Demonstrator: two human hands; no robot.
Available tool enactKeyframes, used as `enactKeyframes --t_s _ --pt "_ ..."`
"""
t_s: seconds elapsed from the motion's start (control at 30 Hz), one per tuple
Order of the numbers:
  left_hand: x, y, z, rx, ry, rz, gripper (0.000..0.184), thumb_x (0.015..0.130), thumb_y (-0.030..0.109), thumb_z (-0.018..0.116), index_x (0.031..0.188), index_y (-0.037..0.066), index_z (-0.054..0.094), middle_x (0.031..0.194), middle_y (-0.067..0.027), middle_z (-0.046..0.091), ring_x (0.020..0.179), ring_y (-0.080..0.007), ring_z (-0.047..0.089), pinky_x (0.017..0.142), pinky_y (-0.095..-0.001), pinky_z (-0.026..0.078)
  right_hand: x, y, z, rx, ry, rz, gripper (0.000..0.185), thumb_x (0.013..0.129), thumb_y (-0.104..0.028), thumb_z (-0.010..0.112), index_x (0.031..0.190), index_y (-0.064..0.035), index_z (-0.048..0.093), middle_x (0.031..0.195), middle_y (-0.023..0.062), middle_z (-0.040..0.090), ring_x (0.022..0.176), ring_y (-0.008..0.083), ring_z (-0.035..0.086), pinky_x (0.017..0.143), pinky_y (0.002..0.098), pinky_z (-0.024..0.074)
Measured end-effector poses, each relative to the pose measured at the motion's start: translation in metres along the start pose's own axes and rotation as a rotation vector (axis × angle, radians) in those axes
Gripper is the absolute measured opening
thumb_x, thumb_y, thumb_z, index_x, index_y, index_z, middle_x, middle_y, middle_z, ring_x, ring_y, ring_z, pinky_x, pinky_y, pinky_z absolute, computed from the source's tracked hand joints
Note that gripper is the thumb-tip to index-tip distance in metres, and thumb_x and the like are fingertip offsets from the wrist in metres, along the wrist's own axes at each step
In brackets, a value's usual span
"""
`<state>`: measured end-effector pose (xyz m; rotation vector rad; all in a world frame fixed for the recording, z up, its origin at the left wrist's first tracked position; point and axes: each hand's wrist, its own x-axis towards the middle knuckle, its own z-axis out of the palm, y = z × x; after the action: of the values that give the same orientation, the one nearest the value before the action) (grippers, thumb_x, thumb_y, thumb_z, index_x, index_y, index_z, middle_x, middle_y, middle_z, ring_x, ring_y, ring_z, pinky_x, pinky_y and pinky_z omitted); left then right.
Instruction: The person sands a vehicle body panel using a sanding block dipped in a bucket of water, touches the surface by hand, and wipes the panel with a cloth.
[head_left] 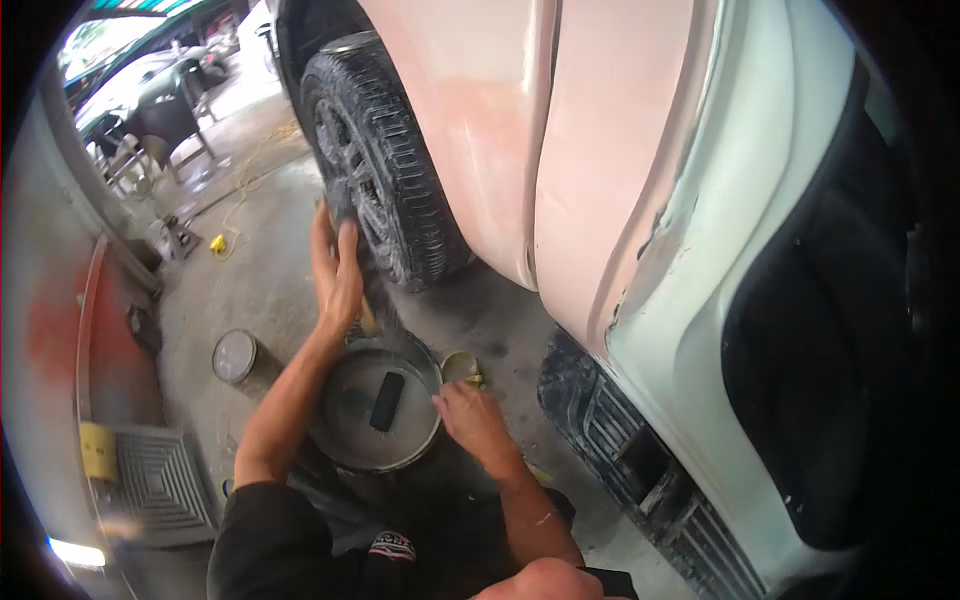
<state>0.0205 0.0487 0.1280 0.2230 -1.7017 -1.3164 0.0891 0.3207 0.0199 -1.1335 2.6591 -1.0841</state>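
Observation:
My left hand (340, 275) is raised in front of the car wheel (375, 165), its fingers stretched upward. Beside its wrist a short tan, stick-like piece (368, 318) shows, partly hidden; I cannot tell whether the hand touches it. Below lies a round dark basin (328, 448) of cloudy water, with a black rectangular block (387, 401) in it. My right hand (470, 418) is closed at the basin's right rim; what its fingers hold, if anything, is hidden. Just beyond it stands a small yellowish round container (460, 368).
A pink and pale green car body (620, 150) rises on the right, above a black step (640, 450). A lidded can (236, 357) stands left of the basin. Further left are a grey ridged panel (165, 480), a jack stand (175, 238) and a yellow cord (240, 205).

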Motion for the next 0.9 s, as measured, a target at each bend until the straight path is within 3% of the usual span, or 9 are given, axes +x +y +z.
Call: enactKeyframes --t_s 0.1,0.2,0.33,0.4,0.5,0.67,0.9 --pt "-0.03 -0.044 -0.033 -0.284 0.037 -0.455 0.066 0.111 0.028 0.059 0.162 -0.003 0.034 0.164 -0.0219 0.042 0.148 -0.0313 0.046 0.122 -0.0411 0.037 0.005 -0.016 0.027 0.065 -0.104 -0.053 0.024 0.102 -0.024 0.066 0.1 0.0001 0.07 0.1 0.0225 0.071 0.092 0.0458 0.068 0.083 0.0539 0.0543" --pt "-0.027 -0.054 -0.051 -0.534 0.214 -0.66 0.066 0.111 0.032 0.058 0.162 -0.003 0.034 0.161 -0.02 0.045 0.144 -0.0306 0.049 0.118 -0.0398 0.041 0.018 -0.012 0.079 0.208 -0.309 -0.07 0.024 0.101 -0.023 0.067 0.096 0.0007 0.072 0.094 0.0232 0.071 0.087 0.045 0.068 0.08 0.0524 0.0542" --pt "-0.021 -0.104 -0.083 -0.759 0.14 -0.747 0.064 0.111 0.037 0.055 0.16 -0.002 0.039 0.157 -0.0164 0.049 0.137 -0.0275 0.054 0.114 -0.0398 0.046 0.056 0.027 0.169 0.232 -0.557 -0.022 0.03 0.1 -0.027 0.066 0.091 0.0005 0.074 0.083 0.0208 0.072 0.079 0.0372 0.072 0.071 0.0466 0.0553" --pt "-0.024 -0.132 -0.096 -0.817 0.122 -0.794 0.063 0.112 0.04 0.053 0.158 -0.001 0.042 0.154 -0.0145 0.052 0.133 -0.0256 0.056 0.112 -0.0403 0.048 0.078 0.025 0.206 0.292 -0.812 0.277 0.03 0.097 -0.03 0.07 0.093 -0.0014 0.075 0.087 0.0149 0.074 0.076 0.0309 0.072 0.068 0.0473 0.0565" --pt "-0.015 -0.101 -0.111 -1.026 0.029 -0.916 0.06 0.112 0.039 0.052 0.157 0.0 0.045 0.151 -0.0125 0.055 0.132 -0.0223 0.057 0.112 -0.0377 0.047 0.097 0.019 0.248 0.368 -1.034 0.586 0.03 0.097 -0.032 0.072 0.095 -0.0022 0.075 0.088 0.0113 0.075 0.075 0.0262 0.071 0.065 0.0463 0.057" --pt "-0.009 -0.09 -0.114 -0.957 0.139 -0.969 0.06 0.112 0.039 0.053 0.157 -0.001 0.047 0.147 -0.0103 0.057 0.13 -0.0203 0.058 0.113 -0.0338 0.044 0.1 0.005 0.28 0.512 -0.945 0.683 0.029 0.098 -0.03 0.071 0.097 -0.0018 0.075 0.088 0.0094 0.074 0.074 0.0225 0.07 0.065 0.0427 0.0566" --pt "-0.017 -0.085 -0.112 -0.95 0.024 -1.031 0.063 0.111 0.037 0.055 0.158 -0.004 0.044 0.155 -0.0123 0.053 0.138 -0.0212 0.052 0.117 -0.0342 0.04 0.092 -0.011 0.245 0.67 -0.623 0.7 0.028 0.1 -0.029 0.071 0.099 -0.0012 0.075 0.088 0.0067 0.074 0.074 0.0172 0.068 0.064 0.0377 0.0562"
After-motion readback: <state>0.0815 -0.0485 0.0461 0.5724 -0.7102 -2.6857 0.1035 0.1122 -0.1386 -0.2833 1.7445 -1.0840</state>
